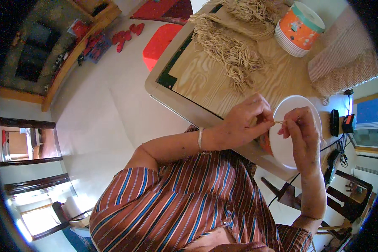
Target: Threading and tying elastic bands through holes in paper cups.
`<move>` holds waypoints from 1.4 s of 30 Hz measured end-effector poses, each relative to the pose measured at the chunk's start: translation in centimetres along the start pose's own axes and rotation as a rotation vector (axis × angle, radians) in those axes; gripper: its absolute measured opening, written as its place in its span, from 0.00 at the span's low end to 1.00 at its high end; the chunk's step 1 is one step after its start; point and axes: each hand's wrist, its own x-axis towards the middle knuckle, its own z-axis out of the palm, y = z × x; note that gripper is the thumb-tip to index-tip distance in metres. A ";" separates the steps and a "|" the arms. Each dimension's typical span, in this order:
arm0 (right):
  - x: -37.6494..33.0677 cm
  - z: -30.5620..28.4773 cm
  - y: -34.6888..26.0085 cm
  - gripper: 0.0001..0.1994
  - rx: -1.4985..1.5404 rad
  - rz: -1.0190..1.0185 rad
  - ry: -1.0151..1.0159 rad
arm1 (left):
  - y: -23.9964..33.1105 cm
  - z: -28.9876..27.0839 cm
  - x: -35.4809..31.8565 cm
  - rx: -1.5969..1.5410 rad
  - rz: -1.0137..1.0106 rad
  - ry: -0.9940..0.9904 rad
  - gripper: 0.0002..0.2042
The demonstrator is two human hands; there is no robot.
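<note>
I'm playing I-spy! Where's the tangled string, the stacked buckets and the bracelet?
Tangled string [233, 52]: head view, nearer clump's middle.
Stacked buckets [301, 31]: head view, orange side.
Bracelet [200, 140]: head view, middle of band.

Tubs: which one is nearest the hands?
The lone tub beside the left hand and under the right hand, showing a broad white round. The others are nested in one stack farther off, beside the twine.

The heap of twine looks rough, fibrous and matt, and the thin strand appears of similar fibre. The table panel shows wood grain, with a smooth face. The stacked tubs seem of smooth paper. The bracelet is shiny metal; the shirt is matt cloth.
</note>
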 end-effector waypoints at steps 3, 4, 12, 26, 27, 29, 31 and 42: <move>0.0 0.2 0.0 0.02 -0.026 0.003 0.007 | 0.1 -0.2 -0.1 0.027 0.063 -0.024 0.07; -0.1 0.2 0.0 0.02 -0.029 0.009 0.011 | 0.2 -0.3 -0.2 0.047 0.099 -0.043 0.07; -0.4 0.5 0.7 0.03 -0.170 -0.139 0.029 | 0.2 0.1 -0.6 0.143 0.133 -0.027 0.07; 0.2 0.1 -0.7 0.03 -0.324 -0.186 -0.004 | 1.4 -0.9 0.7 0.057 0.095 -0.010 0.10; 0.2 0.2 -0.9 0.03 -0.326 -0.183 -0.016 | 1.1 -0.6 0.7 0.039 0.086 -0.022 0.09; 0.2 0.3 -1.1 0.03 -0.330 -0.178 -0.027 | 0.6 -0.4 0.8 0.020 0.079 -0.035 0.08; 0.3 0.4 -1.3 0.03 -0.370 -0.243 -0.037 | 0.4 -0.3 1.0 -0.048 0.100 -0.018 0.08; 0.9 0.2 -2.0 0.08 0.078 -0.068 0.057 | -2.4 -0.8 0.7 -0.124 0.155 -0.067 0.07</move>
